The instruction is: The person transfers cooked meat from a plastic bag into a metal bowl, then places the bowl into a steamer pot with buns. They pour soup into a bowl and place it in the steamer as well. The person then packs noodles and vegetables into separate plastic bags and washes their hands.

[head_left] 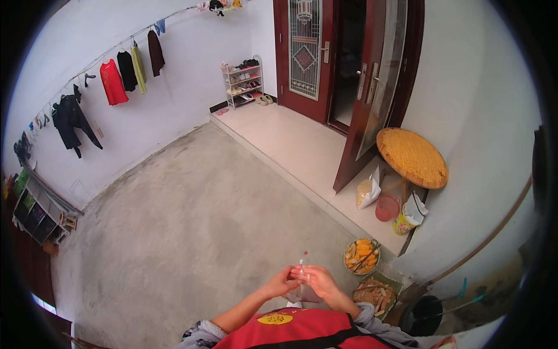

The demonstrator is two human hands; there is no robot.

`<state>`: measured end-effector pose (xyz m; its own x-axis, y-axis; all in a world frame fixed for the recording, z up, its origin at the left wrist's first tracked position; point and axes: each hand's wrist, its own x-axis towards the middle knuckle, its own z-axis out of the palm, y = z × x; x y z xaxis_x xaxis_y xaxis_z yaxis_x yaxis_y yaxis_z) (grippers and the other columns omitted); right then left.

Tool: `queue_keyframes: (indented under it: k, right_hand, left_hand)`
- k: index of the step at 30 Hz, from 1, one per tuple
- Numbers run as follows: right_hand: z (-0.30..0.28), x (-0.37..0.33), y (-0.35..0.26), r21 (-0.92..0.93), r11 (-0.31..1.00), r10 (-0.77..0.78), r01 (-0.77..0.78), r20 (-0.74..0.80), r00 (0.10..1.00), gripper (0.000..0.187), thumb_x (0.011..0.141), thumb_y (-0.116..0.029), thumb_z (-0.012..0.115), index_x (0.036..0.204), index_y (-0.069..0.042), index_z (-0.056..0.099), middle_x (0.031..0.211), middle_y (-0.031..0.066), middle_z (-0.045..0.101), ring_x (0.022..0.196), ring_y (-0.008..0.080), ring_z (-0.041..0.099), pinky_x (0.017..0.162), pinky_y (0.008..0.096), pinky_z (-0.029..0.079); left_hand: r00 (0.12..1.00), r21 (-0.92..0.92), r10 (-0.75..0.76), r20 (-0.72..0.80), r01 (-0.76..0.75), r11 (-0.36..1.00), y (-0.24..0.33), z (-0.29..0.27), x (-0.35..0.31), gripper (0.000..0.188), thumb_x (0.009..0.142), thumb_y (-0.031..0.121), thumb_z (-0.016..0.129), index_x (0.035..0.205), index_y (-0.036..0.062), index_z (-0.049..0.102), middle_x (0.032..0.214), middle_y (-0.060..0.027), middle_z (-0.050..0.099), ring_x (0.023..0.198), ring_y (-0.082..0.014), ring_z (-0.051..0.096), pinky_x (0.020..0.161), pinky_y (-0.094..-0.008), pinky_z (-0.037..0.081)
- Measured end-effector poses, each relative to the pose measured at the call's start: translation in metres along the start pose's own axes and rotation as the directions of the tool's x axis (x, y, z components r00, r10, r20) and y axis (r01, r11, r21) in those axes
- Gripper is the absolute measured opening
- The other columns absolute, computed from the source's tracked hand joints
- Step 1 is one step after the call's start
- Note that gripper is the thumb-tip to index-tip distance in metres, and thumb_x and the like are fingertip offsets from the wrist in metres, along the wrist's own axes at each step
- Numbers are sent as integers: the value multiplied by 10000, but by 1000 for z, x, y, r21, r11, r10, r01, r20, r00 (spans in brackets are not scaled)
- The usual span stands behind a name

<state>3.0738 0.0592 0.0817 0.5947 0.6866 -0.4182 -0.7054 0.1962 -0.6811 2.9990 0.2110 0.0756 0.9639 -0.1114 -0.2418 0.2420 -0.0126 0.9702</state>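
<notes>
In front of my red apron (250, 328), my left hand (283, 281) and my right hand (321, 281) meet with fingers closed. Between them is a thin, see-through plastic piece (294, 295) that looks like a bag; it hangs below the fingers. A small whitish tip (301, 263) sticks up above the fingertips. What exactly the fingers pinch is too small to make out. Both forearms, in pushed-up grey sleeves, come in from the lower edge.
Right of my hands stand a basket of corn cobs (361, 256), a basket of husked cobs (376, 294) and a black bucket (427, 314). A tray of kernels (412, 157) is raised beside the open door (372, 87). A step edge (290, 180) borders the concrete floor (168, 232).
</notes>
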Motion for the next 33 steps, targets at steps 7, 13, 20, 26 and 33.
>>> queue_keyframes:
  k: [7, 13, 20, 26, 33]
  right_hand:
    - [5, 146, -100, -59, 998, -26, 26, -9, 1000, 319, 840, -111, 517, 1098, 77, 515, 1065, 191, 591, 999, 276, 581, 879, 352, 429]
    - [-18, 299, -169, -71, 997, -25, 20, -67, 997, 326, 841, -115, 521, 1099, 85, 524, 1062, 189, 591, 1014, 295, 568, 892, 368, 432]
    - [-19, 462, -293, 0, 999, -40, 41, -196, 980, 302, 863, -81, 473, 1074, 134, 505, 1087, 249, 564, 1039, 319, 554, 919, 379, 430]
    - [-29, 582, -427, 51, 980, -179, 194, -206, 962, 269, 844, -55, 482, 1050, 110, 532, 1026, 244, 589, 999, 328, 574, 866, 369, 455]
    - [-78, 745, -551, -67, 980, -194, 185, -185, 963, 276, 847, -121, 504, 1039, 66, 570, 1019, 168, 616, 936, 214, 590, 785, 274, 440]
  left_hand:
    - [996, -143, 32, -86, -44, 989, 40, -93, 140, 401, 847, 144, 600, 1168, -11, 416, 1038, -88, 559, 955, -150, 554, 799, -277, 463]
    - [999, -143, 48, -12, -50, 988, 44, -192, 289, 371, 844, 153, 603, 1136, -17, 450, 1018, -84, 573, 942, -142, 555, 807, -276, 461]
    - [985, -107, 49, 163, -32, 994, 109, -308, 465, 444, 832, 177, 622, 1173, -24, 422, 1038, -90, 587, 972, -157, 559, 842, -298, 452]
    - [980, -72, 146, 135, -137, 988, 165, -373, 635, 439, 823, 188, 637, 1162, -1, 431, 1033, -71, 597, 984, -158, 558, 828, -299, 454]
    - [991, 48, 121, 47, -124, 991, 195, -440, 833, 436, 807, 139, 652, 1159, 0, 435, 1044, -88, 590, 1004, -166, 552, 881, -303, 426]
